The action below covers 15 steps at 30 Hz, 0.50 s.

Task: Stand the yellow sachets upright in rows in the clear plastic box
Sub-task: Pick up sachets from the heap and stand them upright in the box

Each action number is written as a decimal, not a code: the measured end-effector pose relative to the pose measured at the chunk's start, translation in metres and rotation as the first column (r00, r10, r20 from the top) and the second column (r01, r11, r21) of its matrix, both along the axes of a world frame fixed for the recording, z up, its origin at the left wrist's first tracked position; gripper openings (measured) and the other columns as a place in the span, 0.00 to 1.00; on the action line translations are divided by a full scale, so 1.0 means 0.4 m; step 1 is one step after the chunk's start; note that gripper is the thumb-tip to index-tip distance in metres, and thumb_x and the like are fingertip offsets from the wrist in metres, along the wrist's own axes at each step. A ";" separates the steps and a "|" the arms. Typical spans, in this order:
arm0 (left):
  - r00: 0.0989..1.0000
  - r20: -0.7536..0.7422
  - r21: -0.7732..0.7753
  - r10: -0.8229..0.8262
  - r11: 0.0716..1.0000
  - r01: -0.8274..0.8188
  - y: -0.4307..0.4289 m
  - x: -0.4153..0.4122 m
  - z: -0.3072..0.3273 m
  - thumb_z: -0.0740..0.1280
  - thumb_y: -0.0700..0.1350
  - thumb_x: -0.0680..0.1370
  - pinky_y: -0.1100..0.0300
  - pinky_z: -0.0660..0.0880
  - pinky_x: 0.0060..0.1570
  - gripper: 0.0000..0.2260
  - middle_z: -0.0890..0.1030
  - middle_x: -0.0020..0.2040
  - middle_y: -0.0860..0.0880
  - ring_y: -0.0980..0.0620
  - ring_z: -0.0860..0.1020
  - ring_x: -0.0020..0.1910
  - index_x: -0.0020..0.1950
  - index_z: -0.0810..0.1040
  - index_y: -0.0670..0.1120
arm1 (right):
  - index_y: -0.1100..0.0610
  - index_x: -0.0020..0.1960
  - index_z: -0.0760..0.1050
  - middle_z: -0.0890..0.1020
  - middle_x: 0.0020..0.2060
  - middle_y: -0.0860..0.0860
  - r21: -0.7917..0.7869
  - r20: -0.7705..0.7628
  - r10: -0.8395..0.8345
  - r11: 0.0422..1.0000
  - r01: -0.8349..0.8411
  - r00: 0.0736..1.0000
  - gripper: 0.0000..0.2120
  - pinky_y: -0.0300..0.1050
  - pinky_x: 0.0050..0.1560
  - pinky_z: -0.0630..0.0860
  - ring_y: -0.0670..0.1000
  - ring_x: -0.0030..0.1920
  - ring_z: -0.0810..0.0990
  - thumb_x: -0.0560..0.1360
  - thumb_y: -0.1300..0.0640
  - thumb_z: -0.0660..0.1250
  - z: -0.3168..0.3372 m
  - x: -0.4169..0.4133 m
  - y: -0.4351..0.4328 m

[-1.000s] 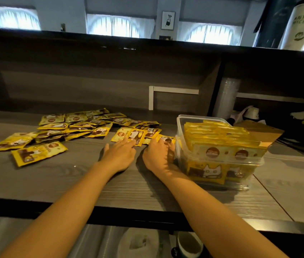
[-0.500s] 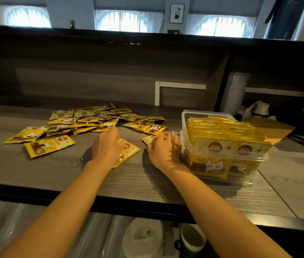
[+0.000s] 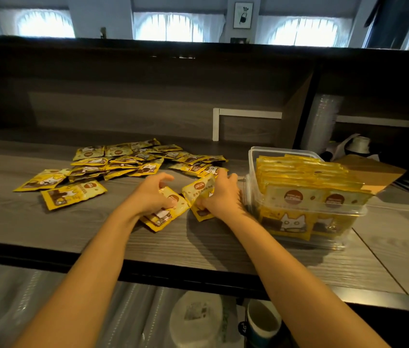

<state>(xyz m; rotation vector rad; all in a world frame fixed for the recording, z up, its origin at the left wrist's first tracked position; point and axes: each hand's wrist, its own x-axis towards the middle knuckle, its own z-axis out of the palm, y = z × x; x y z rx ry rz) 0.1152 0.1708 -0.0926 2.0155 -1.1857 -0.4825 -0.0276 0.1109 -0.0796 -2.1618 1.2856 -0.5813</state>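
Observation:
The clear plastic box point(image 3: 255, 156) stands at the right of the wooden counter, packed with rows of upright yellow sachets point(image 3: 306, 177). Several loose yellow sachets point(image 3: 123, 162) lie flat in a heap at the middle left. My left hand point(image 3: 152, 194) grips a small stack of sachets point(image 3: 167, 213) at the counter's centre. Just to its right, my right hand point(image 3: 219, 194) holds another sachet point(image 3: 199, 189) lifted at a tilt, close to the box's left wall.
A brown cardboard piece point(image 3: 371, 172) leans behind the box. A white bracket point(image 3: 246, 114) sits on the back panel. Clear plastic cups point(image 3: 324, 121) and a white roll point(image 3: 360, 144) stand at the far right. Cups point(image 3: 263, 322) and a lid point(image 3: 196, 320) lie below the counter edge.
Both hands dragged sachets from the heap toward me and closed on them. The right hand's sachet has come up off the counter.

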 end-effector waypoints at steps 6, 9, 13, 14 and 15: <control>0.925 0.136 -0.091 0.356 0.934 -0.346 0.002 -0.012 -0.002 0.70 0.44 0.73 0.52 0.69 0.58 0.19 0.71 0.67 0.43 0.44 0.70 0.65 0.63 0.74 0.42 | 0.58 0.67 0.60 0.72 0.62 0.58 -0.083 0.027 0.034 0.996 -0.032 0.999 0.28 0.50 0.56 0.74 0.59 0.63 0.72 0.71 0.63 0.70 0.010 0.003 0.033; 0.859 0.015 -0.282 0.511 0.827 -0.487 0.009 -0.033 0.013 0.65 0.44 0.77 0.52 0.70 0.50 0.15 0.75 0.62 0.41 0.42 0.73 0.60 0.62 0.72 0.41 | 0.59 0.62 0.62 0.77 0.55 0.59 -0.177 0.184 0.080 0.983 -0.047 0.980 0.19 0.54 0.52 0.78 0.59 0.56 0.77 0.75 0.64 0.64 0.018 0.008 0.056; 0.819 -0.189 -0.476 0.541 0.679 -0.558 0.029 -0.060 0.045 0.61 0.41 0.79 0.59 0.66 0.41 0.10 0.76 0.53 0.43 0.45 0.75 0.52 0.60 0.70 0.40 | 0.61 0.57 0.62 0.78 0.48 0.58 -0.287 0.304 0.114 0.958 -0.023 0.946 0.09 0.53 0.46 0.78 0.57 0.49 0.78 0.78 0.65 0.57 0.051 0.009 0.075; 0.830 -0.199 -0.515 0.520 0.665 -0.541 0.034 -0.068 0.053 0.61 0.40 0.79 0.61 0.64 0.39 0.09 0.75 0.51 0.45 0.47 0.74 0.49 0.58 0.70 0.41 | 0.61 0.57 0.63 0.78 0.47 0.58 -0.296 0.340 0.117 0.955 -0.012 0.933 0.09 0.54 0.47 0.78 0.58 0.49 0.78 0.78 0.66 0.57 0.065 0.007 0.076; 0.844 -0.202 -0.545 0.498 0.658 -0.519 0.038 -0.076 0.063 0.62 0.39 0.78 0.63 0.64 0.38 0.07 0.74 0.49 0.47 0.50 0.73 0.46 0.56 0.71 0.43 | 0.61 0.56 0.63 0.78 0.45 0.56 -0.300 0.388 0.121 0.954 0.001 0.914 0.09 0.55 0.47 0.78 0.58 0.48 0.79 0.77 0.67 0.58 0.081 0.004 0.075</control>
